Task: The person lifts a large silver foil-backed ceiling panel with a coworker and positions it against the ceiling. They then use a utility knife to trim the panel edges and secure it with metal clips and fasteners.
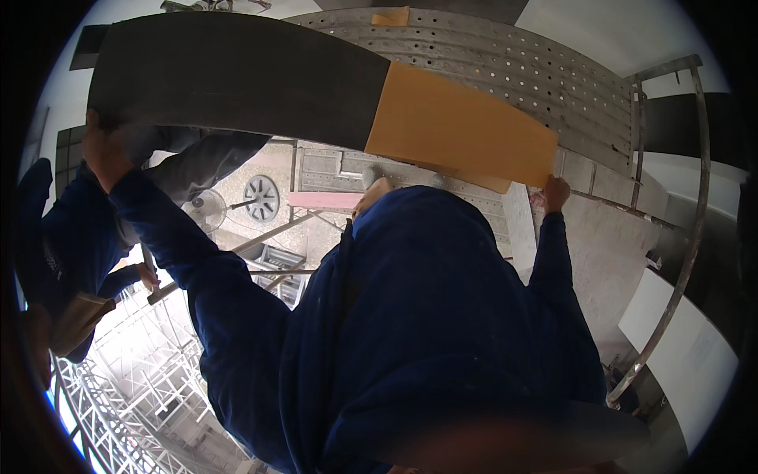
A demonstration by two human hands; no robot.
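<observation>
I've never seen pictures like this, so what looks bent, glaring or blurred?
Head view: the dark panel has bowed edges, probably from fisheye distortion; head view, lower left: pale framework looks washed out by glare; head view, bottom: a reddish shape is too blurred to identify.

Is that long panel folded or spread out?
Spread out: the panel stretches from the left hand, at its black end, to the right hand, at its tan end.
</observation>
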